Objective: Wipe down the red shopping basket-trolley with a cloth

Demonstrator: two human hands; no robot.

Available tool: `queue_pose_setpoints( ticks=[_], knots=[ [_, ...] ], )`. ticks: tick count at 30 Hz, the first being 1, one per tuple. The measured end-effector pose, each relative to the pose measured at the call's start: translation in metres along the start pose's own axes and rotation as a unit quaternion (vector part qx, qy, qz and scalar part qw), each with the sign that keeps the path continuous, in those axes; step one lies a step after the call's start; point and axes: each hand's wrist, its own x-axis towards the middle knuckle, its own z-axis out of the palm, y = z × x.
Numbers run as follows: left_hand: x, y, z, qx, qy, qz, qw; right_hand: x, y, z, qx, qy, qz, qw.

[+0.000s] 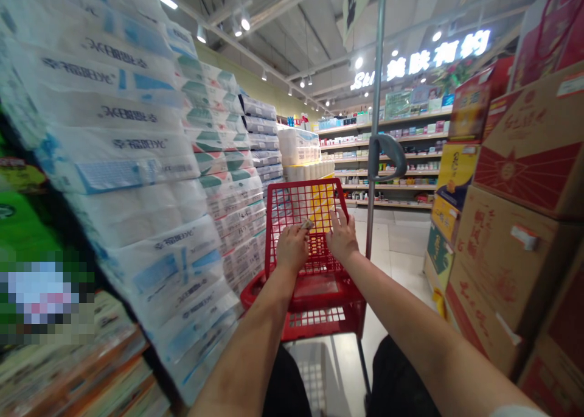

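Observation:
A red plastic shopping cart (326, 286) stands straight in front of me, with a mesh panel at its far end. My left hand (293, 248) is over the cart, fingers closed round a small pale crumpled thing (307, 224) whose kind I cannot make out. To its right, my right hand (343, 239) has its fingers apart and holds nothing visible. Its fingertips are close to the mesh panel; whether they touch it I cannot tell. A metal pole (378, 82) rises at the cart's right side and carries a grey loop-shaped handle (396, 156).
Tall stacks of wrapped tissue packs (150, 143) line the left side, close to the cart. Cardboard boxes (504, 265) are piled on the right. Farther on, shelves (387, 155) hold many small goods. Pale floor (401, 240) runs between the boxes and the cart.

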Motion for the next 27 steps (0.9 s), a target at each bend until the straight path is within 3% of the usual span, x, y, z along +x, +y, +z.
queue_pose_setpoints(
  ticks=[4,6,11,17,19,23,27],
  knots=[
    [-0.001,0.000,0.002,-0.028,-0.064,0.089,0.994,0.000,-0.001,-0.001,0.003,0.004,0.007,1.000],
    [-0.001,0.001,0.002,-0.031,-0.080,0.096,0.992,0.000,-0.001,-0.002,-0.002,0.003,0.003,1.000],
    [0.001,0.001,-0.005,0.018,-0.016,-0.060,0.998,-0.001,-0.001,-0.002,-0.014,-0.001,0.000,1.000],
    [0.002,-0.002,-0.004,0.022,0.054,-0.096,0.994,0.000,-0.003,-0.004,-0.024,0.000,-0.022,0.999],
    [0.003,-0.004,0.001,0.006,0.076,-0.066,0.995,0.000,-0.003,-0.005,-0.025,0.000,-0.022,0.999],
    [0.002,-0.005,0.007,-0.035,0.037,0.036,0.998,0.001,-0.004,-0.005,-0.023,0.000,-0.019,1.000],
    [0.000,-0.001,0.004,-0.035,0.000,0.052,0.998,0.001,-0.002,-0.004,-0.017,0.002,-0.013,1.000]
  ],
)
